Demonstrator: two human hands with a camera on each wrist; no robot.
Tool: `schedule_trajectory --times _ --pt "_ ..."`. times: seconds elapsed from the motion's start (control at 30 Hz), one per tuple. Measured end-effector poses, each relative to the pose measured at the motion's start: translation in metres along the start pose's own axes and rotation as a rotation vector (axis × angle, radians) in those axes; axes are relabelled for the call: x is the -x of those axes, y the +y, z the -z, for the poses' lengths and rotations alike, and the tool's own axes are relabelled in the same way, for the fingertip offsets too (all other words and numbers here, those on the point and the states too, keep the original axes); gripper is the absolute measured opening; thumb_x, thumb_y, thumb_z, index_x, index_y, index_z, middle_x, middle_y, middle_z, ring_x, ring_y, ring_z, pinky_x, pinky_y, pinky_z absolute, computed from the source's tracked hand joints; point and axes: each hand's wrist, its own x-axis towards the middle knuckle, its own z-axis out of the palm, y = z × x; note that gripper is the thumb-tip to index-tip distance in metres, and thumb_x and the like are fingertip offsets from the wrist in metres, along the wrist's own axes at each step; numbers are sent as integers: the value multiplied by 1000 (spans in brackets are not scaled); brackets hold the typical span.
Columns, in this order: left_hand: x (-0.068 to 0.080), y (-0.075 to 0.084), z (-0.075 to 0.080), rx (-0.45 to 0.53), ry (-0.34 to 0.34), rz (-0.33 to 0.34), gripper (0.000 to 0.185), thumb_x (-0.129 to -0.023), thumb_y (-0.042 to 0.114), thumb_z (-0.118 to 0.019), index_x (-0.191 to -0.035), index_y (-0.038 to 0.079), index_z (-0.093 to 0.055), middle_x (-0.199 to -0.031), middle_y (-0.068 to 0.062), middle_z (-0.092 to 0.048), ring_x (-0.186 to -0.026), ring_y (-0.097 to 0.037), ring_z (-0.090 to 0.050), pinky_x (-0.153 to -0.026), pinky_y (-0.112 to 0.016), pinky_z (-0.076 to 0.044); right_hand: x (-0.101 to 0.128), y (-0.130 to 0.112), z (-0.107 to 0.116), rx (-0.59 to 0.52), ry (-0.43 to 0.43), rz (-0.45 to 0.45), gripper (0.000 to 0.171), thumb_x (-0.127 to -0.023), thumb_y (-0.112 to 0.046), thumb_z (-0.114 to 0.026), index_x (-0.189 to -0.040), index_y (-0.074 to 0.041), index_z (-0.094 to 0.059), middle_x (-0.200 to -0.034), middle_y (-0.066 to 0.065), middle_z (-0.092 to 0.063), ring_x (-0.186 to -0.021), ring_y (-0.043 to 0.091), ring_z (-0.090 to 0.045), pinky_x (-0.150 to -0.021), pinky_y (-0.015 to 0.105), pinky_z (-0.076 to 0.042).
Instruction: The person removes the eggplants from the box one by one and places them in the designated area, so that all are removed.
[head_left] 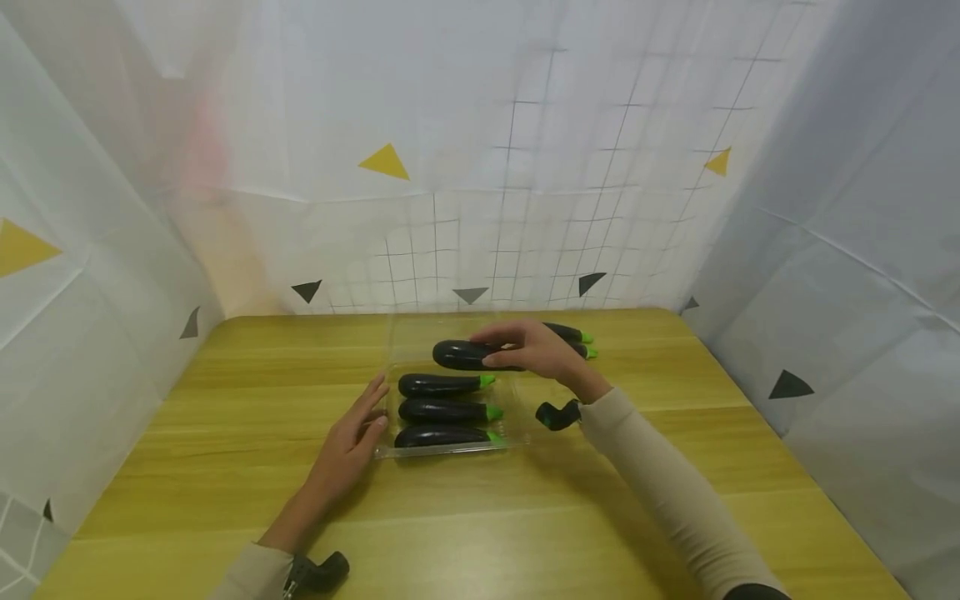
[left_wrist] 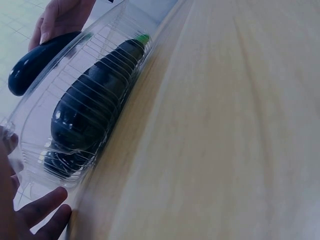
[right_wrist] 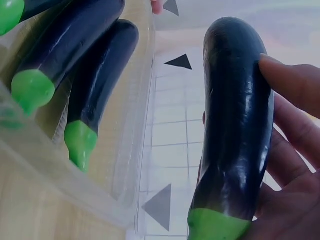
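My right hand [head_left: 534, 348] grips a dark purple eggplant [right_wrist: 235, 115] between thumb and fingers, lifted over the far part of a clear plastic box [head_left: 450, 450]. Its green stem end [right_wrist: 217, 225] points toward the wrist in the right wrist view. Inside the box lie three eggplants in a row: a near one [head_left: 438, 436], a middle one [head_left: 442, 411] and a farther one [head_left: 438, 384], green ends to the right. At the box's left wall my left hand [head_left: 351, 437] rests with fingers extended; in the left wrist view its fingers [left_wrist: 45, 207] spread beside the box corner.
Beyond my right hand, two more eggplants [head_left: 566, 332] lie on the wooden table [head_left: 247, 400], partly hidden by that hand. The box's clear lid [head_left: 412, 329] stands folded back toward the rear. White sheets [head_left: 337, 100] with triangles and grid lines enclose the table.
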Motion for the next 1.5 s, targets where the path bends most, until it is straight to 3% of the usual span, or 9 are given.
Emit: schedule_trajectory --times 0.23,0.83,1.1,1.3,1.5 --pt "1 -24 -3 -11 5 5 50 -108 5 -54 -158 8 -44 -167 -7 -32 -125 -37 -62 -102 -14 -40 4 2 5 -19 29 -1 40 -98 -18 -77 -136 -13 -70 -134 1 -67 -120 21 -64 -96 45 -54" --pt "3 -29 -3 -12 -3 -16 49 -110 9 -53 -157 3 -43 -167 -7 -32 -126 -34 -62 -102 -16 -42 16 7 16 -10 87 -60 39 -97 -15 -77 -135 -11 -70 -131 4 -69 -117 24 -66 -97 46 -53" --pt "3 -28 -3 -8 -1 -12 49 -109 8 -54 -158 5 -44 -167 -6 -32 -126 -34 -62 -102 -16 -42 22 10 22 -40 106 -55 39 -96 -13 -78 -133 -8 -70 -128 7 -70 -115 25 -67 -96 46 -53" --pt "3 -26 -4 -15 9 -11 50 -108 2 -54 -157 4 -44 -166 -12 -33 -124 -42 -62 -100 -13 -40 26 10 25 -37 108 -61 38 -95 -12 -79 -132 -8 -71 -126 8 -71 -113 25 -67 -95 47 -53" --pt "1 5 1 0 1 -10 49 -106 -3 -54 -154 -4 -44 -163 -22 -34 -122 -49 -60 -101 -14 -41 30 13 29 -27 104 -61 38 -95 -11 -79 -132 -6 -71 -126 9 -71 -112 26 -67 -96 49 -52"
